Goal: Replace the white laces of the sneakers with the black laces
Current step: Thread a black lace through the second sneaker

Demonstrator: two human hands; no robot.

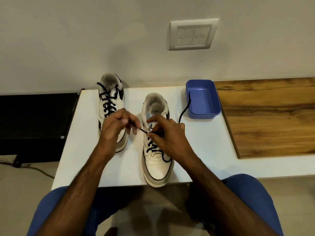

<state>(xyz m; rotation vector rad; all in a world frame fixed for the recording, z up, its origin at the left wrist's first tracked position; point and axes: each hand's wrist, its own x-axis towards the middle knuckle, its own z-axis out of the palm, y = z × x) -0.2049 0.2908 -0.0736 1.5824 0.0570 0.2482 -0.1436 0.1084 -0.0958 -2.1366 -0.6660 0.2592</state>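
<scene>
Two white sneakers stand on the white table [201, 147], toes toward me. The left sneaker [110, 99] carries a black lace up to its top eyelets. The right sneaker [157, 160] has a black lace [151, 147] through its lower eyelets only. My left hand [117, 126] pinches one end of that lace just left of the right sneaker's tongue. My right hand [163, 133] pinches the lace at an eyelet on the sneaker. The lace's other end [185, 108] trails right, up over the rim of a blue tray. No white laces are in view.
The blue plastic tray [204, 99] sits at the table's back right, holding only the lace tip. A wooden counter [265, 116] adjoins on the right. A dark unit [34, 125] stands left of the table. A switch plate [192, 34] is on the wall.
</scene>
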